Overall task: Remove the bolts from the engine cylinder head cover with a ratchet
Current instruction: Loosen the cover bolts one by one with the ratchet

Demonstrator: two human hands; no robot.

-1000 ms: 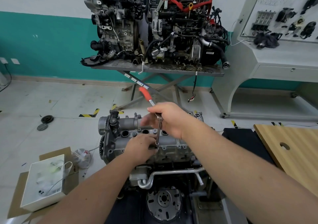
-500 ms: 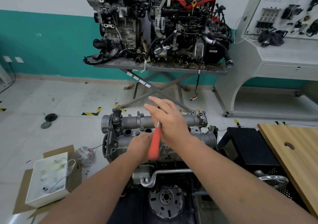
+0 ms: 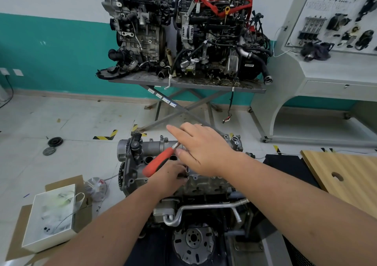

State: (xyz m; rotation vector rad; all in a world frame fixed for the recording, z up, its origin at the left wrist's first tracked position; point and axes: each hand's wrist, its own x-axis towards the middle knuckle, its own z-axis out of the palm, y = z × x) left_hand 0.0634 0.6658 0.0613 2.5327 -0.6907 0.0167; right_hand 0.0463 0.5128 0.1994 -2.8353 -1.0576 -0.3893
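Person is standing over a grey aluminium engine cylinder head cover [image 3: 155, 149] that is sitting on top of an engine block low in the room, in front of the person. Right hand [image 3: 204, 149] is reaching across the cover, fingers stretched out nearly straight and spread, palm down over the head end of a ratchet with an orange-red grip and chrome shank [image 3: 161, 160]; the shank is disappearing under the palm, so cannot tell whether the thumb side is actually clamping it. Ratchet handle is angling down and left across the cover, its orange end lying just above the left hand [image 3: 172, 177]. Left hand is resting on the near edge of the cover, fingers curling down around a thin dark upright bolt or extension [image 3: 187, 169] at a bolt hole; pinch is partly hidden.

Behind, two dirty grey-black engines [image 3: 183, 32] are sitting on a grey metal bench with crossed legs [image 3: 253, 90]. White open box [image 3: 51, 216] is lying on brown cardboard on the floor at the left. Light wooden board with a round hole [image 3: 346, 175] is showing at the right, beside a white display panel of parts [image 3: 334, 18].
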